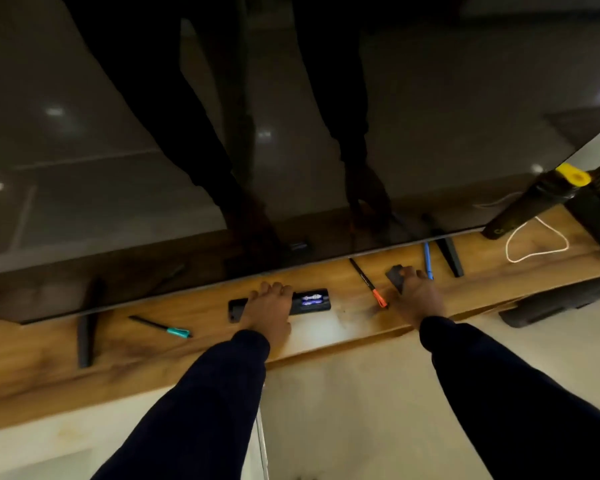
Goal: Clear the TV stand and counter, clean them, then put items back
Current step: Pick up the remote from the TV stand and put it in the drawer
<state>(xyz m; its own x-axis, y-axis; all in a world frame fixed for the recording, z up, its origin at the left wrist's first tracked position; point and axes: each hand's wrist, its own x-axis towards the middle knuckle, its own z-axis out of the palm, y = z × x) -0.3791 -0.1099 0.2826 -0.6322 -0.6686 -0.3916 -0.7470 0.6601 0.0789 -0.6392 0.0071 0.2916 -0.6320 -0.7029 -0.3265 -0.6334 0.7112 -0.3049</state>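
Observation:
A wooden TV stand (194, 344) runs across the view under a large dark TV (222, 133). My left hand (267, 310) lies over a black phone-like device (312, 300) with a lit screen, fingers curled around it. My right hand (418, 296) rests on the stand, its fingers closing on a small dark flat object (395, 277). An orange-capped pen (368, 284) lies just left of that hand, a blue pen (427, 260) just right. A teal-capped pen (161, 327) lies further left.
The TV's two black feet (85, 336) (450, 256) stand on the wood. A white cord loop (534, 242) lies at the right end beside a dark bottle with a yellow cap (534, 199). A dark bar (555, 301) sits below the stand's right end.

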